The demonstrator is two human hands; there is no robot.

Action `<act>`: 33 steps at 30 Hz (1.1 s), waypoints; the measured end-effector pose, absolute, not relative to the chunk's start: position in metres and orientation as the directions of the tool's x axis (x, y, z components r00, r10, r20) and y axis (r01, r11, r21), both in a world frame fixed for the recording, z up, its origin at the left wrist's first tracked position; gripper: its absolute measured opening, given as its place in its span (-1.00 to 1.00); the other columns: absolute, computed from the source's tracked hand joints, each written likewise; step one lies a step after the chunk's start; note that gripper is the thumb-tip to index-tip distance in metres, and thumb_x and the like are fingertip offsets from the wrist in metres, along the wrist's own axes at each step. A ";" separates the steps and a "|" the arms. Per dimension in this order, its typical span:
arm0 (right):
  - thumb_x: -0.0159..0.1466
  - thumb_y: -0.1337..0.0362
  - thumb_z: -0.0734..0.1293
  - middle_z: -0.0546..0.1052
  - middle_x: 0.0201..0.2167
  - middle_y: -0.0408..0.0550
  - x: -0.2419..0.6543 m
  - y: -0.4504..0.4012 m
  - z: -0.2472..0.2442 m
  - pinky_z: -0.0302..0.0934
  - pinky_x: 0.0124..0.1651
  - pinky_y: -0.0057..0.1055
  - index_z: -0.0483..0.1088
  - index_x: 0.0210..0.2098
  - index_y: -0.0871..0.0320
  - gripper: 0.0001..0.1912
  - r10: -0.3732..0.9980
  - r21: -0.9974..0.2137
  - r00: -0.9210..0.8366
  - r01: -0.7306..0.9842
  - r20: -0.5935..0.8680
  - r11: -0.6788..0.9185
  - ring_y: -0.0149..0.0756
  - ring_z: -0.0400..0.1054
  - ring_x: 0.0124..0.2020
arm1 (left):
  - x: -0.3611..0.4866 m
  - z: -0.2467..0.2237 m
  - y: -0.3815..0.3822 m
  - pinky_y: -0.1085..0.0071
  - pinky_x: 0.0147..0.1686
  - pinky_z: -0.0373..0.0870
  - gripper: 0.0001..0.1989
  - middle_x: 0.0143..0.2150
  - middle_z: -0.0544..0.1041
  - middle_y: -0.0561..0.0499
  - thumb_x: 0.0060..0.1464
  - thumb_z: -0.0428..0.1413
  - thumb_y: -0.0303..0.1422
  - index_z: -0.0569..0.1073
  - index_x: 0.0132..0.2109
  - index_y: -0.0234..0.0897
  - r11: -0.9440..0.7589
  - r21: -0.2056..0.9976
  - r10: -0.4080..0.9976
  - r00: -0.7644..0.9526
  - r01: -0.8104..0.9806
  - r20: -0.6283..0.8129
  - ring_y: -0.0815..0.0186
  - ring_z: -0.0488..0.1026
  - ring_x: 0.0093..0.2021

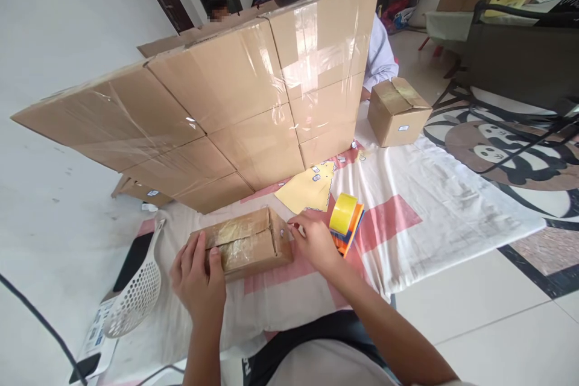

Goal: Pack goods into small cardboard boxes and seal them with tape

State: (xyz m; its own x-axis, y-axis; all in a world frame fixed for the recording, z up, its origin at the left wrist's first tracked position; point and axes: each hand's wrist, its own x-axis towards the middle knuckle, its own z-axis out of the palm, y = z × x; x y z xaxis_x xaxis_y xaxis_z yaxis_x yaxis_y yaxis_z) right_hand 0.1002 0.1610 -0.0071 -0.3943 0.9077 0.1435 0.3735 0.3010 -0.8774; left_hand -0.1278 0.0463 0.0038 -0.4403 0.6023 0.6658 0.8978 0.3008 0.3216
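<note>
A small taped cardboard box (246, 244) lies lengthwise on the cloth in front of me. My left hand (199, 271) grips its left end, with fingers and thumb pressed on the top. At the box's right end, my right hand (314, 241) has thumb and forefinger pinched together; what they hold, if anything, is too small to make out. A small whitish spot (282, 233) shows on that end face. Just right of my right hand, a yellow tape roll (344, 215) sits on an orange and blue tape dispenser (350, 238). Behind them lies a yellow sheet (310, 187) with small pale bits on it.
A wall of taped cardboard (239, 102) stands across the table. Another closed box (398, 114) with a label is at the back right. A white perforated scoop (136, 295) lies at the left. Beyond the cardboard is a person in a pale sleeve (380, 51).
</note>
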 end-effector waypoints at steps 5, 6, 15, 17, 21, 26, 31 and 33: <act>0.27 0.47 0.19 0.47 -0.23 -0.04 0.093 0.101 -0.033 0.26 -0.27 -0.41 0.51 0.12 0.08 -0.50 0.919 -0.994 -0.390 0.057 0.065 0.095 -0.29 0.38 -0.23 | -0.125 0.007 0.046 0.03 0.34 0.13 -0.56 0.27 0.47 -0.17 0.33 0.00 -0.20 0.47 0.25 -0.22 0.325 0.341 0.616 -0.471 0.882 0.632 0.05 0.33 0.27; 0.25 0.48 0.19 0.45 -0.17 -0.03 0.093 0.092 -0.036 0.27 -0.27 -0.41 0.48 0.17 0.04 -0.45 0.923 -0.997 -0.382 0.034 0.050 0.068 -0.29 0.37 -0.20 | -0.124 0.008 0.046 0.02 0.34 0.13 -0.56 0.27 0.46 -0.17 0.33 0.00 -0.21 0.47 0.26 -0.21 0.326 0.346 0.621 -0.475 0.880 0.624 0.04 0.33 0.27; 0.19 0.48 0.20 0.37 -0.12 -0.02 0.082 0.111 -0.053 0.31 -0.08 -0.34 0.44 0.21 0.06 -0.38 0.940 -1.000 -0.341 -0.004 0.013 0.012 -0.29 0.33 -0.15 | -0.121 0.008 0.045 0.05 0.32 0.14 -0.55 0.28 0.46 -0.15 0.31 0.00 -0.22 0.48 0.25 -0.22 0.324 0.341 0.619 -0.471 0.882 0.628 0.04 0.32 0.27; 0.16 0.50 0.18 0.36 -0.09 -0.01 0.077 0.119 -0.057 0.31 -0.07 -0.33 0.40 0.25 0.07 -0.32 0.937 -1.000 -0.350 0.006 0.008 0.011 -0.32 0.33 -0.18 | -0.119 0.008 0.045 0.04 0.31 0.15 -0.56 0.28 0.46 -0.14 0.30 -0.01 -0.24 0.50 0.23 -0.20 0.334 0.352 0.614 -0.485 0.875 0.623 0.03 0.32 0.26; 0.12 0.53 0.20 0.33 0.00 0.01 0.078 0.125 -0.059 0.33 -0.14 -0.37 0.36 0.29 0.05 -0.25 0.917 -0.998 -0.398 0.044 0.015 0.035 -0.35 0.33 -0.20 | -0.116 0.010 0.045 -0.01 0.28 0.16 -0.56 0.29 0.45 -0.13 0.28 0.00 -0.28 0.50 0.23 -0.17 0.359 0.375 0.611 -0.519 0.855 0.597 0.00 0.33 0.24; 0.17 0.47 0.25 0.33 0.06 0.03 0.085 0.120 -0.055 0.33 -0.19 -0.41 0.44 0.22 0.01 -0.36 0.915 -0.995 -0.399 0.049 0.058 0.084 -0.27 0.36 -0.06 | -0.115 0.011 0.046 -0.05 0.24 0.17 -0.55 0.28 0.46 -0.12 0.25 0.02 -0.30 0.49 0.24 -0.12 0.361 0.386 0.603 -0.528 0.849 0.598 -0.02 0.34 0.21; 0.18 0.45 0.24 0.32 0.08 0.02 0.083 0.103 -0.058 0.33 -0.17 -0.37 0.31 0.31 -0.03 -0.29 0.946 -0.996 -0.314 0.017 0.078 0.087 -0.26 0.36 -0.07 | -0.113 0.013 0.045 -0.05 0.24 0.18 -0.55 0.27 0.46 -0.14 0.26 0.01 -0.29 0.49 0.24 -0.14 0.361 0.396 0.598 -0.535 0.845 0.597 -0.02 0.36 0.20; 0.15 0.47 0.23 0.31 0.06 0.02 0.083 0.098 -0.061 0.32 -0.15 -0.35 0.31 0.30 -0.05 -0.27 0.954 -0.995 -0.284 0.000 0.098 0.102 -0.25 0.35 -0.07 | -0.112 0.013 0.045 -0.06 0.24 0.18 -0.56 0.27 0.46 -0.13 0.26 0.01 -0.29 0.49 0.24 -0.14 0.357 0.399 0.591 -0.535 0.845 0.604 -0.03 0.36 0.20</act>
State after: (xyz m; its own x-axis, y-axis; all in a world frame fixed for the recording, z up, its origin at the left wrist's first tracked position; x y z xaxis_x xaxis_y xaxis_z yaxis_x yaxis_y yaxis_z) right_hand 0.0832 0.0978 -0.0610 -0.2838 0.9539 0.0977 0.0004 0.1020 -0.9948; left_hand -0.1121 0.0453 0.0134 -0.5347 0.5909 0.6041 0.8448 0.3567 0.3989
